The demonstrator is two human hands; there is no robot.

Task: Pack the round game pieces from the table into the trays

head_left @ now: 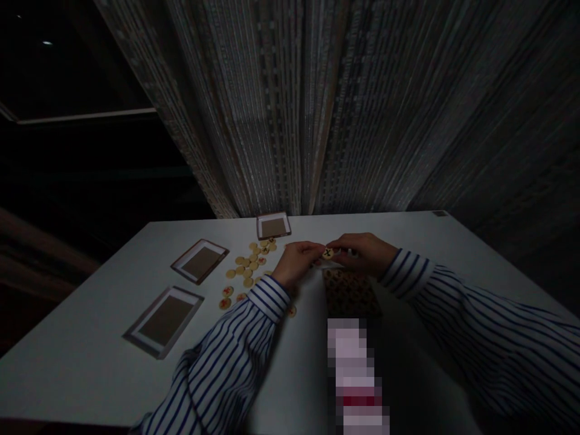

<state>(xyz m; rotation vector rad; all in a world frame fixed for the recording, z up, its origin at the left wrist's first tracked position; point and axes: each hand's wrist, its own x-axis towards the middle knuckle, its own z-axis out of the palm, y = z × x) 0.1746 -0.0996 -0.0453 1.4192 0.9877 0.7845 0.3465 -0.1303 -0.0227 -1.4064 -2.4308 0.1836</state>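
Note:
My left hand (294, 263) and my right hand (365, 251) meet over the far part of the table, fingers closed. Between their fingertips is a round Chinese chess piece (328, 253) with a black character on its face. Just under it shows the pale edge of something (330, 264) I cannot make out. Below the hands lies a dark board or box (351, 293) with rows of round pieces on it. Loose wooden pieces (248, 272), some with red characters (225, 302), are scattered left of my left hand, and my forearm hides part of them.
Three shallow trays or lids lie on the white table (90, 314): one at the back (273, 226), one at the left (200, 261) and one nearer me (164, 321). A pixelated patch (356, 368) covers the near middle. A curtain (294, 109) hangs behind the table.

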